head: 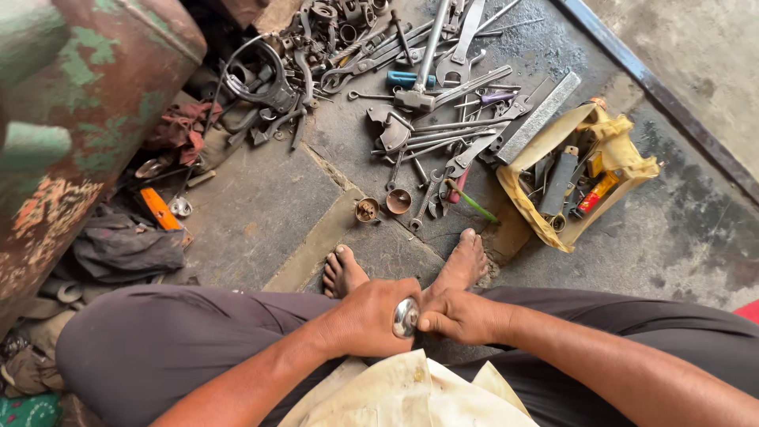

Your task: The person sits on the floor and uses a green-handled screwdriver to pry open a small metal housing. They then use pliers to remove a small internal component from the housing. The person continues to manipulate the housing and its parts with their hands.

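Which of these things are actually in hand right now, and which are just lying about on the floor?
In hand:
- shiny round metal part, gripped in the left hand
- right hand, fingers touching that part

Lying about:
- pile of wrenches
- two small metal cups
- yellow cloth bag of tools
- orange-handled tool
- dark rags

Floor's a total mess of spanners and wrenches point(443, 103) spread over the concrete, with a hammer point(423, 67) in the pile. Yellow cloth bag point(624, 158) on the right holds more tools (a flat file point(538, 119) lies just beside it). Two little metal cups point(383, 205) sit nearer, plus a rusty green-patched drum point(87, 103) on the left.
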